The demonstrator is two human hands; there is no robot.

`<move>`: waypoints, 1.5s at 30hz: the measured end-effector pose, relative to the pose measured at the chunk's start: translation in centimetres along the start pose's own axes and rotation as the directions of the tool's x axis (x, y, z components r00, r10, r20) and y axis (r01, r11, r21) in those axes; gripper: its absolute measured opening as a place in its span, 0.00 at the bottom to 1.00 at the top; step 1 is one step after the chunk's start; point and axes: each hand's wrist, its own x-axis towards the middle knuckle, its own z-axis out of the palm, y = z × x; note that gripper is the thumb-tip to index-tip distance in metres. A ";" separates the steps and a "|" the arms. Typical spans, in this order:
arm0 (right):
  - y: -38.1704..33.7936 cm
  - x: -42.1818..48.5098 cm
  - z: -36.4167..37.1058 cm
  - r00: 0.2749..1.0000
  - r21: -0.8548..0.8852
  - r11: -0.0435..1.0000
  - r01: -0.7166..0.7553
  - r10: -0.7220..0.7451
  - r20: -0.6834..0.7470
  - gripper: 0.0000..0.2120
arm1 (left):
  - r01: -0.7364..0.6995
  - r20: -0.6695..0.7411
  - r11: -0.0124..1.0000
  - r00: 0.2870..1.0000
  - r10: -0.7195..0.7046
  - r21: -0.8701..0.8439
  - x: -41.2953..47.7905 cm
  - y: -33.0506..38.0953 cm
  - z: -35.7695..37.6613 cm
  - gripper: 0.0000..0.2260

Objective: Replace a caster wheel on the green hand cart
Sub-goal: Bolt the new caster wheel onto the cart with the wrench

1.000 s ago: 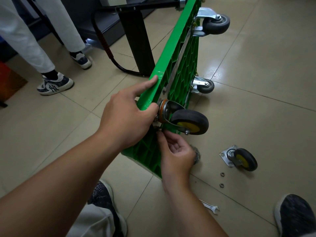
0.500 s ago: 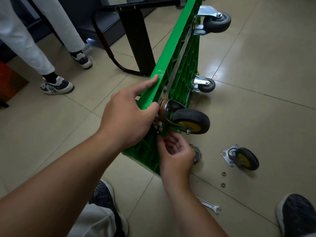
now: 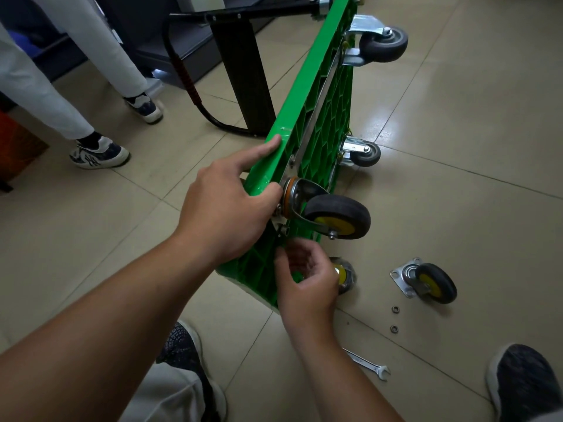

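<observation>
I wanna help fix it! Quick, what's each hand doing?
Left hand: grips the green hand cart's edge beside the caster wheel.
Right hand: fingers curled below it; contents cannot be told.

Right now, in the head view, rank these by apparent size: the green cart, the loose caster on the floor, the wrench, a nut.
Largest to smallest:
1. green cart
2. loose caster
3. wrench, thinner and partly hidden, so its place below the caster is unsure
4. nut

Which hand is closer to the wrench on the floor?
Right. The right hand is at the green cart's underside below the mounted caster, up and left of the wrench; the left hand grips the cart's upper edge, farther away.
</observation>
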 end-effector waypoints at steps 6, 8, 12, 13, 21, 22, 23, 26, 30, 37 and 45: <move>0.9 0.3 -0.4 0.998 0.015 1.000 0.024 -0.023 -0.057 0.11 | 0.002 -0.003 1.000 1.000 -0.002 -0.003 -0.1 0.2 -0.1 0.27; 0.7 0.4 -0.2 0.999 0.013 0.999 0.039 -0.039 -0.019 0.13 | 0.002 -0.007 1.000 1.000 -0.002 -0.003 -0.1 0.2 -0.1 0.27; 1.0 0.7 -0.7 0.995 -0.078 0.993 0.093 -0.089 0.054 0.05 | 0.005 -0.009 1.000 1.000 -0.005 -0.016 -0.1 0.2 -0.1 0.26; 1.6 0.7 -1.1 0.994 -0.118 0.987 0.105 -0.099 0.054 0.06 | 0.004 -0.012 1.000 1.000 -0.005 -0.018 -0.1 0.2 0.0 0.26; 12.7 -0.5 -11.5 0.975 -0.687 0.696 -0.209 0.198 -0.096 0.09 | 0.008 -0.022 0.999 1.000 -0.010 -0.053 -0.2 0.4 -0.1 0.26; 14.0 -0.8 -13.2 0.972 -0.808 0.568 -0.156 0.234 -0.023 0.16 | 0.004 -0.023 0.998 1.000 -0.005 -0.059 -0.2 0.4 -0.1 0.26; 15.1 -1.1 -14.8 0.959 -0.896 0.436 -0.087 0.280 0.043 0.22 | 0.002 -0.024 0.998 1.000 -0.003 -0.064 -0.2 0.4 -0.1 0.26; 17.0 -1.4 -18.7 0.901 -0.993 0.099 0.068 0.421 0.104 0.30 | -0.014 -0.034 0.997 0.999 0.011 -0.081 -0.1 0.0 -0.1 0.26; 18.4 -1.4 -20.7 0.843 -0.992 0.009 0.128 0.526 0.114 0.27 | -0.036 -0.041 0.995 0.999 0.033 -0.096 0.0 -0.2 0.0 0.25; 20.0 -0.5 -19.4 0.816 -0.933 -0.053 0.357 0.504 0.284 0.11 | -0.031 -0.034 0.993 0.999 0.027 -0.111 -0.2 -0.2 0.0 0.25; 20.5 -1.2 -18.0 0.775 -0.922 -0.125 0.366 0.590 0.228 0.13 | -0.002 -0.014 0.994 1.000 0.000 -0.112 -0.3 0.0 -0.1 0.25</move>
